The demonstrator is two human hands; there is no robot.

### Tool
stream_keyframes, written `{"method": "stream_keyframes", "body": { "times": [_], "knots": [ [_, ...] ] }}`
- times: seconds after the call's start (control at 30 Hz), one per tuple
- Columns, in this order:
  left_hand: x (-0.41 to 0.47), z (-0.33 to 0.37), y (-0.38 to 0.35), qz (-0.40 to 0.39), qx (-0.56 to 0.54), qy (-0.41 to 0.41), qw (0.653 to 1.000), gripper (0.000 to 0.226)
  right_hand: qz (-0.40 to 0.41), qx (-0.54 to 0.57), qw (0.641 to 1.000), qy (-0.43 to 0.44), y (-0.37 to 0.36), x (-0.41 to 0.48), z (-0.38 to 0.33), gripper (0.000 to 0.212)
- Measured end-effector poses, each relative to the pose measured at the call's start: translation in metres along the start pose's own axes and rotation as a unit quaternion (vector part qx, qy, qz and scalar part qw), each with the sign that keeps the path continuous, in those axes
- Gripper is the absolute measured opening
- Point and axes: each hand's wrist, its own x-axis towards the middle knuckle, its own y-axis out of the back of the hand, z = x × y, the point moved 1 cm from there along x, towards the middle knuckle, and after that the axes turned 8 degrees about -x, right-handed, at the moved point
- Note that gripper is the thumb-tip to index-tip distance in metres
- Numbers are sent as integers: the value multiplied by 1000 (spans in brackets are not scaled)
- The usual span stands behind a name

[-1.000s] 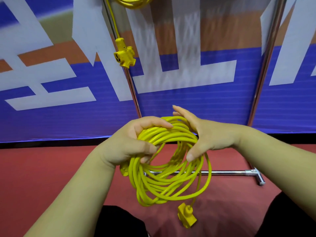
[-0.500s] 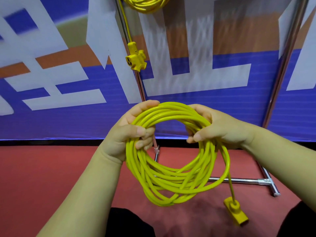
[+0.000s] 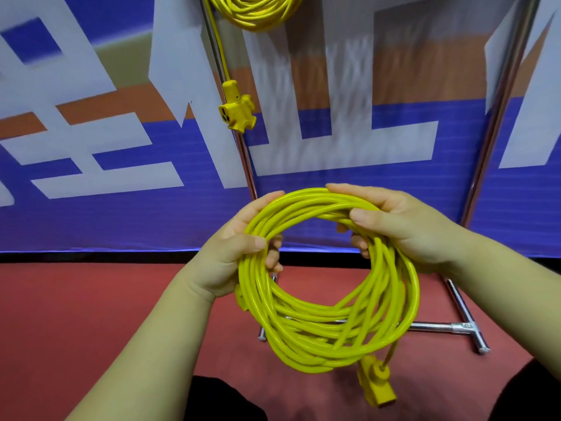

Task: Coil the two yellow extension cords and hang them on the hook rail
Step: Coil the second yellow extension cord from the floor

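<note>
I grip the coiled yellow extension cord (image 3: 318,329) low before the banner (image 3: 91,214), left hand (image 3: 230,256) and right hand (image 3: 403,226) both curled round its top loops, and I fear a slack grip would spill loops, or its dangling plug (image 3: 378,384) would snag the metal stand (image 3: 431,327).

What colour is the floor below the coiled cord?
The floor beneath the coiled cord is dull red; head view shows it.

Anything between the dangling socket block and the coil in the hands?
Head view: only the rack's chrome post and banner behind; no cord links socket block to coil.
</note>
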Motion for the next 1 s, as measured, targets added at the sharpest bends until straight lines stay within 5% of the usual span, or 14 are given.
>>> {"method": "stream_keyframes", "body": {
  "times": [0.23,0.47,0.8,1.0],
  "knots": [
    [-2,-12,-10,31,308,11,951,76,-20,-162,986,-42,2,-5,-1,36],
    [4,-12,-29,51,406,-5,913,87,-61,-205,974,-70,-12,-5,-4,45],
    [12,-10,-39,2,312,-3,950,85,-22,-153,986,-67,9,-3,2,66],
    [8,5,-46,50,274,-106,954,76,-67,-108,989,-79,28,-4,6,78]
  ]
}}
